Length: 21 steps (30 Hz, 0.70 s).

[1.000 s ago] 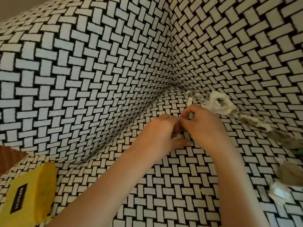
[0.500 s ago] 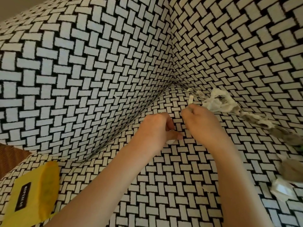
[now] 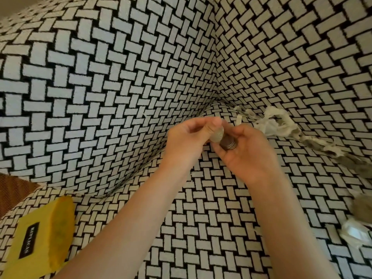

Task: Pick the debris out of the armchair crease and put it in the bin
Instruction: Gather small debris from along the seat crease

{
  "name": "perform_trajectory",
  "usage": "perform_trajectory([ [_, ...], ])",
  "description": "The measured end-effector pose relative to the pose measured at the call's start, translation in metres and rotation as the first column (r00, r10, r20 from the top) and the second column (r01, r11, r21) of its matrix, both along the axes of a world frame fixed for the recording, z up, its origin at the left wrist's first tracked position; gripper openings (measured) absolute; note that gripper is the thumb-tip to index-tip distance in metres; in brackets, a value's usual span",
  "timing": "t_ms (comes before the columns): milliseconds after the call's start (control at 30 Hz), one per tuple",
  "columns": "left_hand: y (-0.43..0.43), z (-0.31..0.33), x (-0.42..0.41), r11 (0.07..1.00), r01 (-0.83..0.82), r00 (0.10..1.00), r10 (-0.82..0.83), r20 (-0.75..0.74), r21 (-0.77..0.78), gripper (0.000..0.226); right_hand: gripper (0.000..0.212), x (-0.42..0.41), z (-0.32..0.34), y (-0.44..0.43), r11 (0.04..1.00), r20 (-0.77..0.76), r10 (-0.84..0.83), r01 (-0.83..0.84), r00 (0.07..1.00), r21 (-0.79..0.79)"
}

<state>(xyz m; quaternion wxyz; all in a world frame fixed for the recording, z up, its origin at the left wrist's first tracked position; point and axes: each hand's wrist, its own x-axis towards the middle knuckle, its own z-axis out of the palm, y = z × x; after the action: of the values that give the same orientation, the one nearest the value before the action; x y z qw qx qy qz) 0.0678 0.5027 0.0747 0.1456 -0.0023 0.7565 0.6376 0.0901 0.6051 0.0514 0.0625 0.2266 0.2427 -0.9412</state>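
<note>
The thumb and curled fingers of my left hand [image 3: 187, 139] pinch a pale round disc [image 3: 217, 135], which is tilted on its edge. Right against it, the thumb and fingertips of my right hand [image 3: 249, 156] close round a small dark stack [image 3: 228, 144] of what look like coins; I cannot tell how many. My 2 hands meet over the seat, near the back corner of the armchair [image 3: 120, 77], whose cover is a black-and-white basketweave print.

Just beyond my right hand a small pale strip [image 3: 239, 119] sits at the seat's edge. The debris [image 3: 275, 123], torn and crumpled whitish paper with grey bits, lies in the crease along the right of the seat and trails toward the right edge of the view. 2 more clumps lie on the seat at the lower right, a greyish clump [image 3: 362, 208] and a shiny white clump [image 3: 354, 233].

A yellow bag [image 3: 40, 236] with a black label sits at the seat's front left, well apart from my hands. Beside it a brown woven surface [image 3: 14, 188] shows.
</note>
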Motion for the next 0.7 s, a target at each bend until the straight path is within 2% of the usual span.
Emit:
perform_trajectory([
  [67,0.002,0.000,-0.002,1.000,-0.004,0.995,0.002,-0.100,-0.027,0.019,0.029,0.000,0.000,-0.002,0.997,-0.010,0.031,-0.031,0.999,-0.071],
  [167,0.005,-0.002,-0.004,0.993,0.024,0.979,-0.047,-0.198,-0.115,0.005,0.036,0.000,-0.001,-0.005,0.982,-0.018,0.077,-0.079,0.997,-0.174],
  [267,0.003,-0.004,-0.004,0.983,0.030,0.964,-0.076,-0.255,-0.180,0.009,0.037,0.000,-0.002,-0.007,0.952,-0.028,0.109,-0.113,0.994,-0.284],
  [400,-0.010,-0.004,-0.007,0.975,0.038,0.921,-0.120,-0.370,-0.221,0.009,0.028,-0.002,-0.004,-0.010,0.972,0.006,0.092,-0.089,0.996,-0.217],
  [467,-0.018,-0.007,-0.017,0.932,-0.014,0.901,-0.145,-0.409,-0.362,0.014,0.027,-0.003,-0.004,-0.010,0.992,0.011,0.077,-0.076,0.997,-0.102],
  [533,-0.024,-0.011,-0.029,0.813,-0.021,0.917,-0.216,-0.335,-0.582,0.036,0.023,-0.004,-0.006,-0.007,0.998,-0.019,0.056,-0.056,0.998,0.018],
  [567,-0.027,-0.014,-0.035,0.709,0.031,0.926,-0.285,-0.246,-0.704,0.050,0.022,-0.004,-0.006,-0.006,0.996,-0.035,0.057,-0.055,0.998,0.074],
  [600,-0.028,-0.016,-0.040,0.556,0.102,0.913,-0.382,-0.145,-0.825,0.062,0.021,-0.004,-0.007,-0.006,0.990,-0.046,0.066,-0.060,0.997,0.131],
  [633,-0.027,-0.017,-0.044,0.361,0.137,0.870,-0.489,-0.062,-0.923,0.069,0.020,-0.004,-0.006,-0.006,0.979,-0.056,0.080,-0.068,0.995,0.191],
  [700,-0.027,-0.018,-0.050,-0.009,0.063,0.727,-0.685,0.052,-0.998,0.068,0.021,-0.004,-0.006,-0.010,0.925,-0.067,0.114,-0.082,0.991,0.372],
])
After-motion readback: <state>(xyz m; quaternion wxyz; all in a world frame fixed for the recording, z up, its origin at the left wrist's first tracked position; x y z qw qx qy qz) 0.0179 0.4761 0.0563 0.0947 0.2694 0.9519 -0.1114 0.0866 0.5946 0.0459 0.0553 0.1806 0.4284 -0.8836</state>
